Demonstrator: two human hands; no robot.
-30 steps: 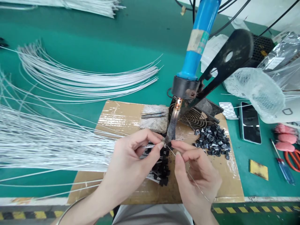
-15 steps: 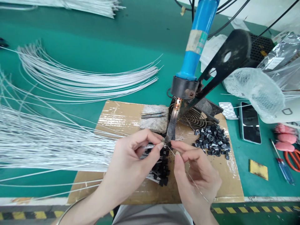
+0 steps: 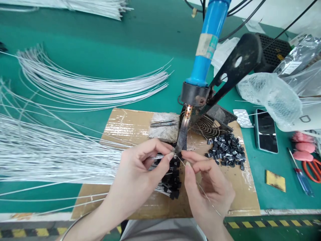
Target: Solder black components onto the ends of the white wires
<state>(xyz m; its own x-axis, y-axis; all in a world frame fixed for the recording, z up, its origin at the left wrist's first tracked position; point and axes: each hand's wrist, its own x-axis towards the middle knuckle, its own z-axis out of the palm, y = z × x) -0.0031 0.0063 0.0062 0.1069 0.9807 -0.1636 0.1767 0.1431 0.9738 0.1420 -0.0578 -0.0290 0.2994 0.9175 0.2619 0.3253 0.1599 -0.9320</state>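
Just left of centre, your left hand (image 3: 140, 167) had thumb and forefinger pinched on a small piece, too hidden to make out, right at the tip of the soldering iron (image 3: 200, 67)! Over at lower right of centre, your right hand (image 3: 209, 187) was clamped on a thin wire (image 3: 181, 161), its end up at that same tip. White wires (image 3: 57, 150) swept in from the left edge, and black pieces (image 3: 227, 150) lay heaped right of centre on the cardboard (image 3: 125, 127).
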